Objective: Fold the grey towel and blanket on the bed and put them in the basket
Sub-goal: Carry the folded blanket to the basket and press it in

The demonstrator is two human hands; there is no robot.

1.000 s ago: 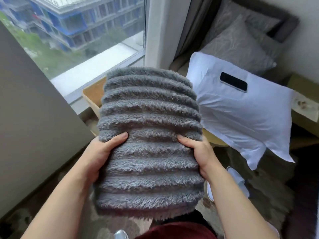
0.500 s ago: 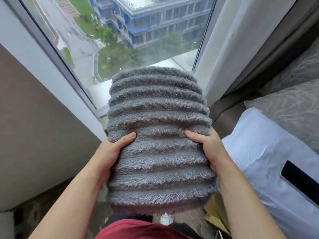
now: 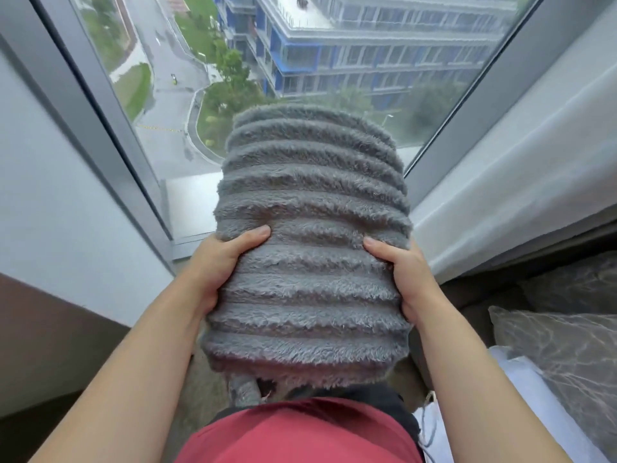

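Blanket (image 3: pixel 310 262), grey and ribbed, folded thick, held up at centre frame just above red shirt (image 3: pixel 300 436). Clamped from both sides: left hand (image 3: pixel 220 262) and right hand (image 3: pixel 407 275) curled around the edges, thumbs on top, probably to keep the folds from springing open. Grey pillow (image 3: pixel 567 355) at lower right. Beyond, window (image 3: pixel 334 61); no basket in view.
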